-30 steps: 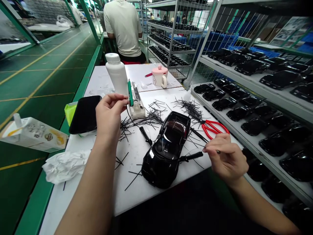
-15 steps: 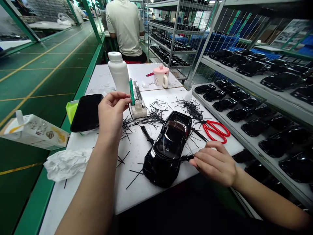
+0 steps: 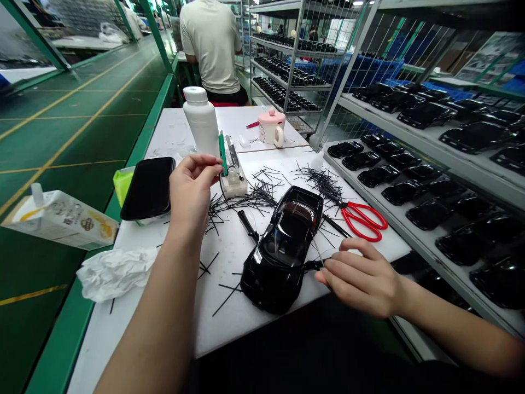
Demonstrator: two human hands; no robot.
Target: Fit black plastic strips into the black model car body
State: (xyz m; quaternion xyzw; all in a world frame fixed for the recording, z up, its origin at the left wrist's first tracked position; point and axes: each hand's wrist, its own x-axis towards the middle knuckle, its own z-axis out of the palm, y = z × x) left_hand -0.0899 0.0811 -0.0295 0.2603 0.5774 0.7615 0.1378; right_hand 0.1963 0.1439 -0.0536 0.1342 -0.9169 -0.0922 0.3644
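Observation:
A glossy black model car (image 3: 283,249) stands on the white table (image 3: 229,323), its right door (image 3: 312,265) swung open. My right hand (image 3: 361,276) rests at that door, fingers pinched on a thin metal tool (image 3: 317,249) that points up beside the car. My left hand (image 3: 192,189) is raised over the table's left part, thumb and fingers pinched on a thin black strip next to a green pen (image 3: 222,153) in a white holder (image 3: 233,183). Several loose black strips (image 3: 254,194) lie scattered around the car.
Red scissors (image 3: 363,219), a white bottle (image 3: 200,120), a pink mug (image 3: 270,127), a black phone (image 3: 148,187), a drink carton (image 3: 61,219) and crumpled tissue (image 3: 115,271) surround the work spot. Shelves of black car bodies (image 3: 410,186) run along the right. A person in a pale shirt (image 3: 211,44) stands behind.
My right hand has dropped from near the scissors down and left to the car's open door. My left hand stays almost where it was.

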